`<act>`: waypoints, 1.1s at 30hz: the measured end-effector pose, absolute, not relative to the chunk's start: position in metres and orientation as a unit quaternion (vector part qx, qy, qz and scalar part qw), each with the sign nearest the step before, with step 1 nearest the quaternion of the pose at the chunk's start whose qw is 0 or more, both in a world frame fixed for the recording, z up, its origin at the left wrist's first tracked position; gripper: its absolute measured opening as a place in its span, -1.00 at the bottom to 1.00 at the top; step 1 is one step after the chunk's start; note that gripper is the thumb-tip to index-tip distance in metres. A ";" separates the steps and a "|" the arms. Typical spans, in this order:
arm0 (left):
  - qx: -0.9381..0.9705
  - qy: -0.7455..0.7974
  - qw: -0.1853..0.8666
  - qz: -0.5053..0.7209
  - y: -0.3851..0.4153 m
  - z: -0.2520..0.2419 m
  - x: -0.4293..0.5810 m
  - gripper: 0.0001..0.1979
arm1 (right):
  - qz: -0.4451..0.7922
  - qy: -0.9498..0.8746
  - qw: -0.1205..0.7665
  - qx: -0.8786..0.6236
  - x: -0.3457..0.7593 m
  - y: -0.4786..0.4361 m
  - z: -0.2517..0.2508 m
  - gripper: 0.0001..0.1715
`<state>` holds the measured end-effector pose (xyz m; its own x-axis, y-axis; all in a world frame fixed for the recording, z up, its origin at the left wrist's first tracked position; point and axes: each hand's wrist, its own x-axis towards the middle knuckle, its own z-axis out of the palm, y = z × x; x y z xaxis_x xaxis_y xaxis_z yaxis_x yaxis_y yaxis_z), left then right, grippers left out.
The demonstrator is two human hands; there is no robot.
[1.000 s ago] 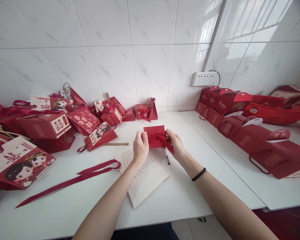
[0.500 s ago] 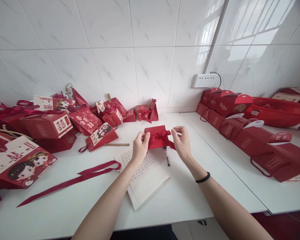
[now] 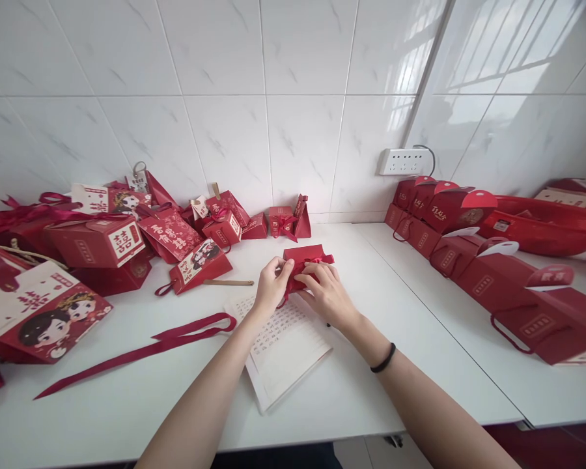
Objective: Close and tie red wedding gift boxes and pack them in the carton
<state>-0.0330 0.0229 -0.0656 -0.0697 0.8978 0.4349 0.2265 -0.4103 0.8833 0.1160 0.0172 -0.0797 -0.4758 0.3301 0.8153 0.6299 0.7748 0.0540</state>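
A small red gift box [image 3: 303, 252] is held just above the far end of the handwritten sheets [image 3: 288, 365]. My left hand [image 3: 272, 285] grips its left side, thumb on the front. Across the box's face runs a red ribbon [image 3: 299, 268] with a bow. My right hand [image 3: 329, 296] lies over the bow, its bent fingers closed on the ribbon; the fingertips partly hide the knot. A pen [image 3: 328, 324] is mostly covered by the right hand. On the left, a long dark-red ribbon [image 3: 141, 352] lies folded on the white table [image 3: 176, 404].
Red wedding gift boxes [image 3: 95, 241] are heaped at the left, beside a thin brown stick [image 3: 228, 283]. Further boxes [image 3: 498, 286] stand in a row at the right, before a red basin [image 3: 551, 225]. A power strip [image 3: 405, 161] is on the tiled wall.
My right hand has moved left and down from the box's right edge onto the bow. The ribbon tail at the right is no longer visible there. My left hand keeps its grip.
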 end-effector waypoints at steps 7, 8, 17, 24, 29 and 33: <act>0.604 0.473 0.296 0.569 0.023 -0.062 -0.035 -0.64 | -0.157 -0.839 0.433 -0.291 0.112 0.012 -0.081 -0.91; 0.599 0.474 0.305 0.569 0.023 -0.062 -0.036 -0.64 | -0.153 -0.839 0.435 -0.288 0.112 0.012 -0.081 -0.89; 0.587 0.494 0.271 0.581 0.026 -0.060 -0.039 -0.65 | -0.118 -0.841 0.476 -0.229 0.116 0.011 -0.073 -0.85; 0.608 0.518 0.140 0.585 0.031 -0.052 -0.045 -0.78 | -0.109 -0.846 0.476 -0.214 0.113 0.007 -0.073 -0.87; 0.673 0.472 0.226 0.523 0.036 -0.048 -0.037 -0.60 | -0.104 -0.843 0.482 -0.215 0.113 0.011 -0.077 -0.86; 0.653 0.480 0.361 0.462 0.042 -0.043 -0.034 -0.60 | -0.126 -0.850 0.473 -0.197 0.117 0.020 -0.077 -0.87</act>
<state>-0.0345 0.0418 -0.0428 0.1131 0.9599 0.2564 0.2921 -0.2788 0.9149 0.1167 0.0202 -0.0767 -0.4757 0.2150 0.8529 0.4535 0.8908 0.0284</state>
